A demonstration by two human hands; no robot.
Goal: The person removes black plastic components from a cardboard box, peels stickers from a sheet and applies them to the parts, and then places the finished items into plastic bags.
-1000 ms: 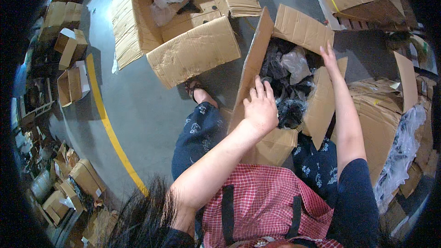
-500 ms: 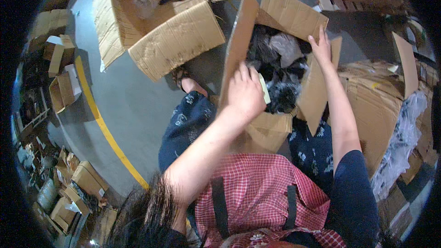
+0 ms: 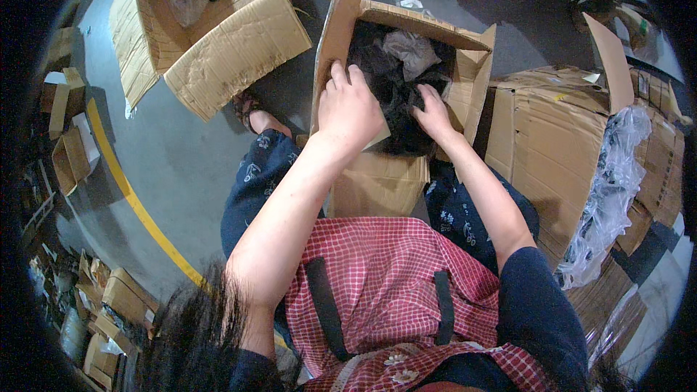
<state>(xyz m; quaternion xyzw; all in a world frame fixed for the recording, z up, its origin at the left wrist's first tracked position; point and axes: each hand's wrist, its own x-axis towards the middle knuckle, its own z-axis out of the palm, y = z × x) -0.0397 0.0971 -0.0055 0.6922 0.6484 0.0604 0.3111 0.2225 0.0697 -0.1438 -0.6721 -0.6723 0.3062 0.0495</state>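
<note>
Left hand (image 3: 350,107) at left flap (image 3: 340,25) of carton (image 3: 465,91), pale piece (image 3: 380,136) beside palm; grip unclear. Right hand (image 3: 435,114) inside carton, touching black plastic (image 3: 398,125); cannot tell whether grasping.

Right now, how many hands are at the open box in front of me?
2: the left hand beside the raised left flap, and the right hand over the dark crumpled contents inside the box. No others show.
</note>
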